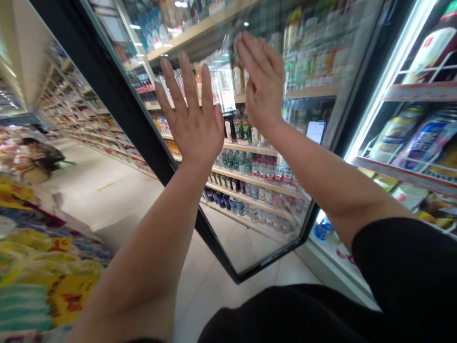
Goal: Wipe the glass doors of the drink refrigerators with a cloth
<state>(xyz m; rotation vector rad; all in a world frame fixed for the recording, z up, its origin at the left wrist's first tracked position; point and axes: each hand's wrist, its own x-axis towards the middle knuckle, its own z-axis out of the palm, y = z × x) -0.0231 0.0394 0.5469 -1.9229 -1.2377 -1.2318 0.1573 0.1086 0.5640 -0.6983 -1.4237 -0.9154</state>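
Note:
Both of my hands are raised against the glass door (pixel 271 228) of a shop fridge, which stands swung open. My left hand (pixel 191 112) is flat with its fingers spread apart, palm toward the glass. My right hand (pixel 262 81) is higher and to the right, fingers stretched out together against the glass. Neither hand holds anything. The door has a black frame (pixel 117 95) and reflects shelves of bottled drinks.
The lit fridge interior (pixel 410 143) at right holds bottles and packs on wire shelves. A display of yellow and blue packaged goods (pixel 43 267) stands at lower left. A tiled aisle (pixel 107 190) runs back past long shelves, with a person (pixel 34 159) at far left.

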